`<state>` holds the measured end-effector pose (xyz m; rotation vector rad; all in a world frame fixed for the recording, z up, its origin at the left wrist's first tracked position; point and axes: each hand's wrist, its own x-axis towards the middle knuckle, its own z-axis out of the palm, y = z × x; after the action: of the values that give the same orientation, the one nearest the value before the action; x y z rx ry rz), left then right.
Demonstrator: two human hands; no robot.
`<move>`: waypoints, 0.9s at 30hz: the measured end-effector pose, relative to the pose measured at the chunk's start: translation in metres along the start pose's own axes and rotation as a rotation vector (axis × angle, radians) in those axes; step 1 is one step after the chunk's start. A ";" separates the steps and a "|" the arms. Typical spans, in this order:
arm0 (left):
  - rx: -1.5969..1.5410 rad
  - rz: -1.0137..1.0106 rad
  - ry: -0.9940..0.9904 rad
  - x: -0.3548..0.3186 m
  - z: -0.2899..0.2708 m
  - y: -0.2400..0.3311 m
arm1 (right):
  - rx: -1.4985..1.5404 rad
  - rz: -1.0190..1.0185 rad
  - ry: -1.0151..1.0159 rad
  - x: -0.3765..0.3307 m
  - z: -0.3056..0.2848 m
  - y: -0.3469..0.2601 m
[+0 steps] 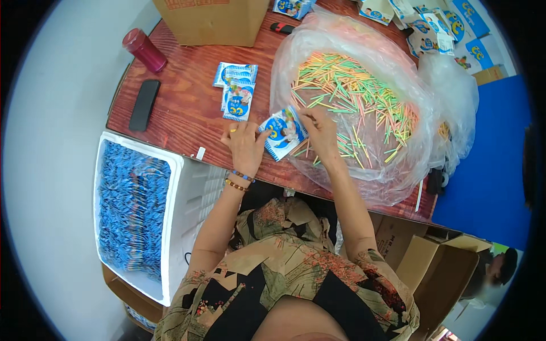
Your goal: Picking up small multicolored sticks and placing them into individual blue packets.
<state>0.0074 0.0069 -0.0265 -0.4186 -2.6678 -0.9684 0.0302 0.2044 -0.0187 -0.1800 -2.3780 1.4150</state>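
A small blue-and-white packet (282,134) with printed pictures lies tilted at the table's near edge, between my hands. My left hand (245,148), with beaded bracelets at the wrist, grips its left edge with the thumb on top. At its upper right edge, the fingers of my right hand (321,133) are closed in a pinch; the fingertips are partly hidden. Just beyond my left hand is a small overlapping pile of similar packets (239,100). To the right, a clear plastic bag (364,184) lies spread open, holding many thin pastel sticks (347,85).
A white foam box (175,227) full of blue packets stands at the left. On the table are a black phone (144,105), a dark red cup (145,51), a cardboard box (213,20) and a red-and-black cutter (282,28). Small printed boxes (429,31) pile up far right.
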 end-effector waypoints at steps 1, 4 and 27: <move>0.064 0.063 0.023 0.001 0.000 0.000 | 0.004 0.003 0.010 -0.001 -0.002 0.003; 0.133 0.182 0.083 0.003 -0.004 0.003 | 0.039 0.009 0.006 0.003 -0.009 -0.005; -1.289 -0.438 -0.098 -0.017 -0.002 0.055 | 0.445 0.314 -0.320 -0.029 -0.055 -0.037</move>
<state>0.0434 0.0424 0.0008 -0.0721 -1.8380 -2.7657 0.0805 0.2228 0.0301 -0.2285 -2.2643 2.2285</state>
